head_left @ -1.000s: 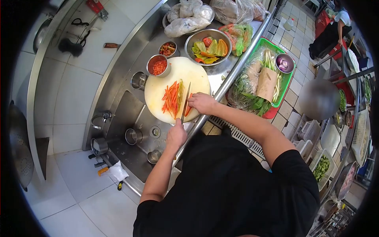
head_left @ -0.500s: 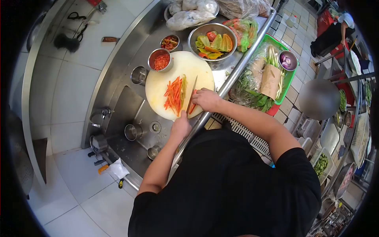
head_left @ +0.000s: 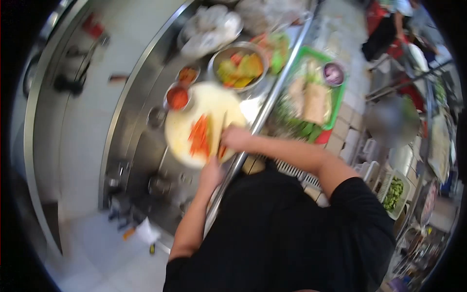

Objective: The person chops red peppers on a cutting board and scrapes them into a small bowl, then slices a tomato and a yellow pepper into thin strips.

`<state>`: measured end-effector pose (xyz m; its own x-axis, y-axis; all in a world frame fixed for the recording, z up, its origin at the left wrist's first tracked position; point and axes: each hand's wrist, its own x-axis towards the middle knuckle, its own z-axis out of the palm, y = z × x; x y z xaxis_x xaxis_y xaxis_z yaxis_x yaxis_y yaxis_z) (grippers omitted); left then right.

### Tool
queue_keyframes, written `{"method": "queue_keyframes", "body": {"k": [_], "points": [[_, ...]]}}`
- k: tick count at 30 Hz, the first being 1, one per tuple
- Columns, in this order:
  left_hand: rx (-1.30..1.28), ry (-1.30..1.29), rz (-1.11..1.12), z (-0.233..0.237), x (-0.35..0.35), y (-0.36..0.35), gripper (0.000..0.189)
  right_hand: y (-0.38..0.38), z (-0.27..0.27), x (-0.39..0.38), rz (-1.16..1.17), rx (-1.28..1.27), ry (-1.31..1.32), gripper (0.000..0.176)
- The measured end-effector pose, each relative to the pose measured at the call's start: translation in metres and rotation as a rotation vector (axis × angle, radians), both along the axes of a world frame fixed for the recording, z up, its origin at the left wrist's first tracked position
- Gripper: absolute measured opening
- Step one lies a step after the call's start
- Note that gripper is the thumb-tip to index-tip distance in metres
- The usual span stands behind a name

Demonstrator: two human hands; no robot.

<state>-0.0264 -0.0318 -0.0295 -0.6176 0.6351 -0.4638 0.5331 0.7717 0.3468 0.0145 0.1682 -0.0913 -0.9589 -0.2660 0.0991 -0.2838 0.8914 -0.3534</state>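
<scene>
On a round cutting board [head_left: 182, 138], my left hand [head_left: 211, 173] is closed around the handle of a kitchen knife [head_left: 217, 134], its blade pointing away from me. Just right of the blade, my right hand [head_left: 237, 138] has its fingers curled down on a red pepper piece [head_left: 222, 152], which is mostly hidden under them. Left of the knife lies a pile of red pepper strips [head_left: 198, 138], with yellowish-green strips [head_left: 209, 131] along its right side. A metal cup of chopped red bits [head_left: 177, 98] stands at the board's upper left edge. Motion blurs the whole view.
Beyond the board sits a metal bowl of pepper pieces [head_left: 241, 68], near plastic bags [head_left: 211, 29]. A steel rail [head_left: 272, 100] runs along the sink's right edge. Right of it is a green crate [head_left: 340, 102] of vegetables. Another person [head_left: 382, 36] stands at the upper right.
The camera has turned, so the board and bowls appear further left and lower, and the picture is blurred. Both hands keep about the same places on the knife and pepper.
</scene>
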Motion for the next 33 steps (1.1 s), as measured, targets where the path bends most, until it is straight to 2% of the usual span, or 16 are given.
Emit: {"method": "queue_keyframes", "body": {"k": [1, 3, 4, 5, 6, 7, 10, 11, 15, 16, 18, 21, 25, 28, 31, 33], "points": [[-0.005, -0.03, -0.014, 0.016, 0.002, -0.007, 0.029, -0.001, -0.006, 0.0, -0.002, -0.083, 0.108, 0.009], [-0.076, -0.062, 0.001, 0.039, 0.014, -0.016, 0.04, -0.002, -0.005, 0.001, -0.019, 0.028, 0.107, 0.01], [-0.176, -0.048, 0.011, 0.033, 0.016, -0.027, 0.047, -0.007, -0.021, -0.004, -0.043, 0.053, 0.093, 0.01], [-0.174, -0.024, 0.014, 0.042, 0.023, -0.026, 0.052, -0.007, 0.006, 0.002, -0.088, 0.159, 0.018, 0.009], [-0.194, 0.044, 0.008, 0.013, 0.023, -0.037, 0.048, -0.008, 0.0, 0.0, -0.093, 0.187, 0.038, 0.01], [-0.193, 0.043, 0.047, 0.003, 0.027, -0.035, 0.044, -0.011, 0.004, 0.0, -0.099, 0.185, 0.037, 0.01], [-0.064, 0.036, 0.003, 0.006, 0.014, -0.004, 0.038, -0.01, 0.01, 0.0, -0.109, 0.179, 0.038, 0.011], [-0.082, 0.05, 0.013, 0.009, 0.012, 0.004, 0.029, -0.008, 0.01, 0.001, -0.103, 0.169, 0.032, 0.011], [-0.143, 0.038, -0.009, 0.04, 0.015, -0.009, 0.029, -0.006, 0.007, 0.003, -0.102, 0.13, 0.091, 0.012], [-0.209, 0.047, -0.025, 0.036, 0.015, -0.018, 0.029, -0.007, 0.006, 0.002, -0.099, 0.126, 0.104, 0.013], [-0.153, 0.041, 0.045, 0.001, 0.02, -0.026, 0.03, -0.004, 0.006, 0.002, -0.096, 0.128, 0.112, 0.015], [-0.079, 0.041, 0.011, 0.01, 0.012, 0.007, 0.03, -0.011, 0.01, 0.005, -0.091, 0.173, 0.017, 0.013], [-0.103, 0.049, -0.046, 0.03, 0.01, -0.001, 0.031, -0.007, 0.014, 0.005, -0.113, 0.178, 0.046, 0.013], [-0.159, 0.055, 0.016, 0.004, 0.019, -0.026, 0.033, -0.011, 0.016, 0.002, -0.148, 0.197, 0.034, 0.013], [-0.121, 0.048, 0.007, -0.011, 0.009, 0.0, 0.033, -0.009, 0.021, 0.006, -0.132, 0.2, 0.01, 0.012], [-0.123, 0.033, -0.024, 0.006, 0.002, 0.015, 0.034, -0.013, 0.023, 0.006, -0.131, 0.211, 0.043, 0.011]]}}
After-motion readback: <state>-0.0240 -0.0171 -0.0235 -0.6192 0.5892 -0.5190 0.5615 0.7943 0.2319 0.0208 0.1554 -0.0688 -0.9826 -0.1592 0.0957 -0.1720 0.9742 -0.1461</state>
